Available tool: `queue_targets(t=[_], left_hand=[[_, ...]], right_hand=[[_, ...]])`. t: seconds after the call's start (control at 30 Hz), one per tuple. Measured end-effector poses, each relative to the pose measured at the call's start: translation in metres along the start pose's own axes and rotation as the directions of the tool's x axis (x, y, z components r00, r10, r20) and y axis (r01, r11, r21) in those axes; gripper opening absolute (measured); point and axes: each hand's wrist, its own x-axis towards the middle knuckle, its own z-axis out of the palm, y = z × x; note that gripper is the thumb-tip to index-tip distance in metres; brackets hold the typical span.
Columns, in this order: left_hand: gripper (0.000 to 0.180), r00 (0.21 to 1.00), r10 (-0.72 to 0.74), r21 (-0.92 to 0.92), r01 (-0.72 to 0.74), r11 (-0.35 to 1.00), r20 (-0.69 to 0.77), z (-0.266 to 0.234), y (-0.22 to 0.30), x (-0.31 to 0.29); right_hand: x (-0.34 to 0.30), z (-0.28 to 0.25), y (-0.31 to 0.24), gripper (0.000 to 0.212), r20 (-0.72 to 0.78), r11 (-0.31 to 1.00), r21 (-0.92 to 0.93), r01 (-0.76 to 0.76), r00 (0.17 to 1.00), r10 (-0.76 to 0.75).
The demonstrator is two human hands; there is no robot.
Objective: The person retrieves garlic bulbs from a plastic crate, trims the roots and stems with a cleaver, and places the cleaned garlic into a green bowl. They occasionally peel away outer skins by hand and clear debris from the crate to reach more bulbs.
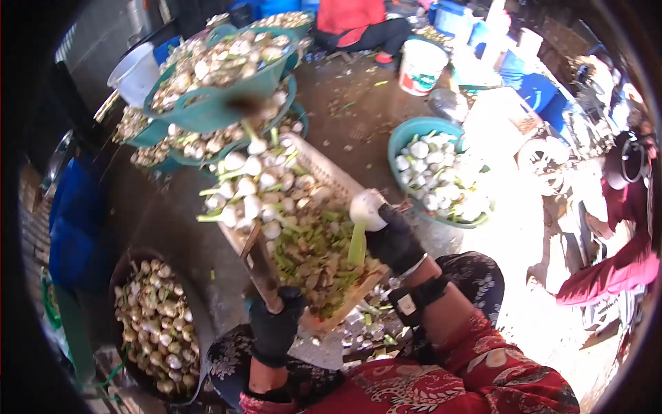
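My right hand (396, 243), in a black glove, is closed around a white garlic bulb (367, 209) whose short green stalk points down. My left hand (276, 326), also gloved in black, grips a narrow, worn knife-like tool (261, 268) that slants up and away; its exact kind is unclear. Both hands are over the near end of a pale crate (331, 169) with perforated sides. White garlic bulbs (249, 186) with green stalks fill its far end. Nearer me lie cut green stalks and dry scraps (321, 265).
A teal basin (394, 155) of white bulbs stands right of the crate. Stacked teal tubs (207, 123) of bulbs rise at far left. A dark tub (200, 303) of yellowish bulbs sits near left. Another person (350, 21) sits at the back; a person's maroon sleeve (607, 279) shows at right.
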Motion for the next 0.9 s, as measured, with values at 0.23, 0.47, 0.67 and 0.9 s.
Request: queue_targets(t=[0.23,0.47,0.67,0.9], left_hand=[[0.016,0.957,0.048,-0.011,-0.047,0.999,0.285,0.02,-0.027,-0.009],[0.025,0.856,0.197,-0.258,-0.077,0.963,0.478,0.036,-0.025,0.006],[0.028,0.85,0.302,0.237,-0.43,0.871,0.431,0.042,0.037,-0.02],[0.027,0.833,0.381,0.391,-0.532,0.751,0.403,0.038,0.052,-0.03]], right_hand=[[-0.059,-0.001,-0.014,0.043,-0.042,0.997,0.049,-0.066,0.997,0.068],[-0.101,0.035,-0.011,0.031,0.077,0.739,-0.673,-0.036,0.99,0.118],[-0.107,0.034,0.009,0.015,0.329,0.881,-0.474,-0.014,0.925,0.192],[-0.104,0.033,0.018,0.031,0.2,0.743,-0.667,-0.048,0.95,0.241]])
